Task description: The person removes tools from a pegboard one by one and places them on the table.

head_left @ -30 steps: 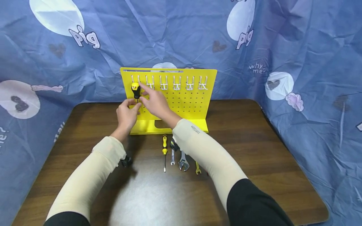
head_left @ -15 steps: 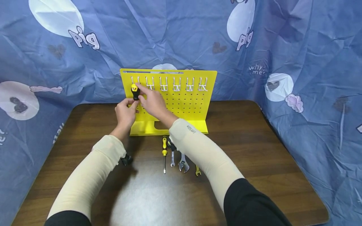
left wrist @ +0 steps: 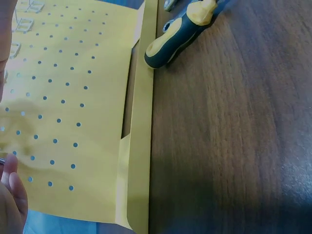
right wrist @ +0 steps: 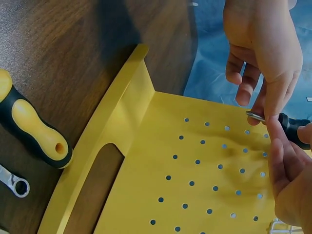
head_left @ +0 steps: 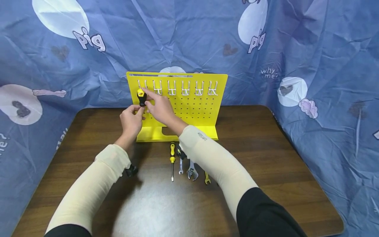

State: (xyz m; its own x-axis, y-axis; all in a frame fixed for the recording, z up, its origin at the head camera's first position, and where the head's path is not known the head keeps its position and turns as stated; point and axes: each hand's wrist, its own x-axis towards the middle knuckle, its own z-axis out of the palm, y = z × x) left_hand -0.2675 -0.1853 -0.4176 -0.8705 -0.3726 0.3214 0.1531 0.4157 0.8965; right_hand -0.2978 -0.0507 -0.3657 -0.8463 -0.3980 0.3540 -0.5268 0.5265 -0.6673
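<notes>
A short screwdriver with a black and yellow handle is held upright in front of the leftmost hook of the yellow pegboard. My right hand grips its handle, with the index finger up near the yellow cap. Just below, my left hand pinches the metal shaft between thumb and fingers. The shaft's tip pokes out past the left fingers in the right wrist view. Only part of a hand shows at the edge of the left wrist view. Whether the screwdriver touches the hook cannot be told.
White wire hooks run along the board's top. On the wooden table before it lie a longer yellow-black screwdriver, a small wrench, an adjustable wrench and a yellow wrench. My right forearm partly covers the tools.
Both hands and the screwdriver have shifted slightly left and down, the handle now closer to the left fingers. Over the last half second they have hardly moved.
</notes>
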